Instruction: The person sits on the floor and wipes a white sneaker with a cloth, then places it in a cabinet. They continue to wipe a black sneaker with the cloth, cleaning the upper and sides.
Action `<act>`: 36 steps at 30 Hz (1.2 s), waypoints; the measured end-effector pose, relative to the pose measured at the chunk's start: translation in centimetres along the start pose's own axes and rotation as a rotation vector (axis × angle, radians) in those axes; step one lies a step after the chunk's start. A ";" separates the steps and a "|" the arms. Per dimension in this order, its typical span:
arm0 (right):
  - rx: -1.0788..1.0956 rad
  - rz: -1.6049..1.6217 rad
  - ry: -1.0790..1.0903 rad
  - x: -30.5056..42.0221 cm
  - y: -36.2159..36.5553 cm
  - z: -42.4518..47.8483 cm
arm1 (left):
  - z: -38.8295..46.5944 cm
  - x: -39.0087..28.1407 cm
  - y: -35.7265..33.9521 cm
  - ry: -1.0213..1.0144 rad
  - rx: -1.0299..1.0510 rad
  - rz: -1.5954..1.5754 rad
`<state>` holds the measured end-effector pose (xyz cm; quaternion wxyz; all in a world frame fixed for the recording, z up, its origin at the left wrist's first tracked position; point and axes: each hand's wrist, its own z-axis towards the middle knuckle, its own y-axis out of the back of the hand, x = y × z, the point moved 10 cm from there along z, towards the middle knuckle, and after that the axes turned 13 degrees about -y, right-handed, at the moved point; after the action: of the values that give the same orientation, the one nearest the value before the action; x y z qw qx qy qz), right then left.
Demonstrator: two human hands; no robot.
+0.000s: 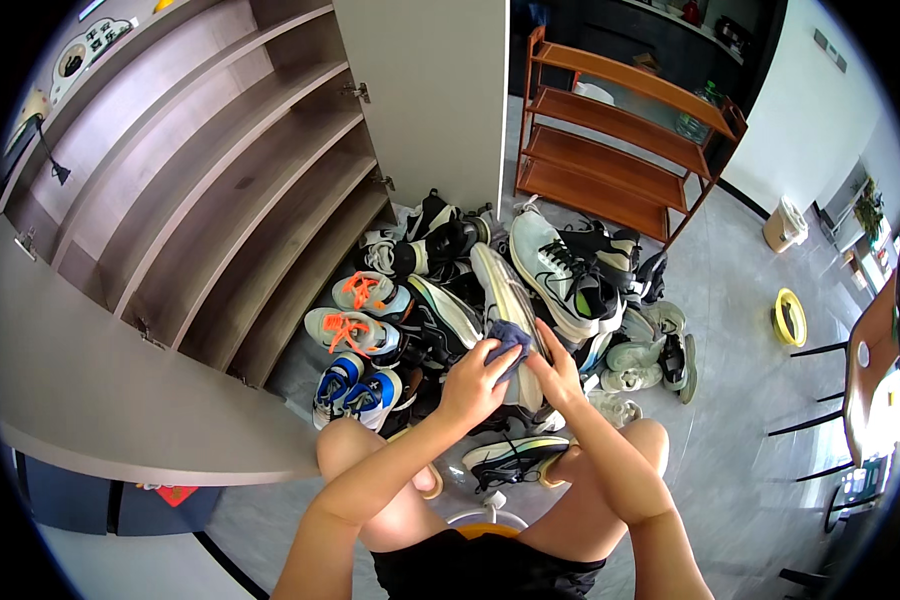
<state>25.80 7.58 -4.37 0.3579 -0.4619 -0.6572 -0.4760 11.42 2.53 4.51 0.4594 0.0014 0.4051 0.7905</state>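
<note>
My left hand (474, 386) grips a bunched dark blue cloth (508, 346) and presses it against the side of a light grey sneaker (499, 281). The shoe points away from me, its sole side turned up. My right hand (559, 371) holds the same sneaker by its near right part. Below and around both hands lies a heap of shoes, among them a large white sneaker with black laces (559, 274) just beyond my right hand. To the left are grey sneakers with orange laces (352, 334) and blue and white sneakers (358, 394). A black shoe (516, 459) lies between my feet.
An open cabinet with bare-looking shelves (270, 180) stands at the left, its near door (142, 405) reaching toward my knee. Behind the heap is a brown slatted rack (607, 135). A yellow basin (789, 317), a waste bin (784, 225) and a table (870, 360) are at the right.
</note>
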 end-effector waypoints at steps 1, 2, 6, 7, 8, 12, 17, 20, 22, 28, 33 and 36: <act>0.019 0.129 0.023 0.5 -0.1 0.2 | 0.0 -0.3 0.0 -0.008 0.024 -0.003; 0.058 0.228 -0.018 0.5 0.0 0.3 | 0.0 -0.7 0.1 -0.017 0.047 -0.005; 0.034 0.461 -0.085 0.7 1.2 1.4 | 0.1 -3.9 -0.2 -0.156 0.069 0.051; 0.044 0.597 -0.070 0.3 1.4 1.9 | 0.4 -4.5 -0.1 -0.186 0.051 0.077; 0.067 0.767 -0.145 -1.0 1.4 2.3 | 0.7 -4.8 0.0 -0.216 0.026 0.062; 0.215 1.197 -0.336 -0.9 -0.2 2.1 | 1.0 -3.9 1.9 -0.277 -0.088 0.069; 0.372 1.281 -0.281 1.3 -0.1 0.8 | -0.4 2.4 3.7 -0.047 -0.206 0.079; 0.342 1.296 -0.302 1.0 -0.7 0.3 | -0.2 -0.4 4.6 -0.178 -0.272 -0.078; 0.380 1.317 -0.356 0.4 -1.9 -0.1 | -0.5 -1.1 3.0 -0.184 -0.236 -0.159; 0.600 1.122 -0.383 1.7 -4.1 -2.6 | -1.1 6.1 3.4 0.202 -0.375 -0.223; 0.416 0.583 -0.045 4.0 -2.9 -3.0 | -1.1 6.0 7.5 0.109 -0.492 -0.084; 0.641 0.867 -0.188 1.8 -3.8 -2.1 | -0.1 4.0 6.9 0.006 -0.405 -0.025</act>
<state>21.65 5.55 -3.25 0.5838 -0.5990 -0.5478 -0.0175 4.07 3.63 7.41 0.4588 -0.0986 0.2392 0.8501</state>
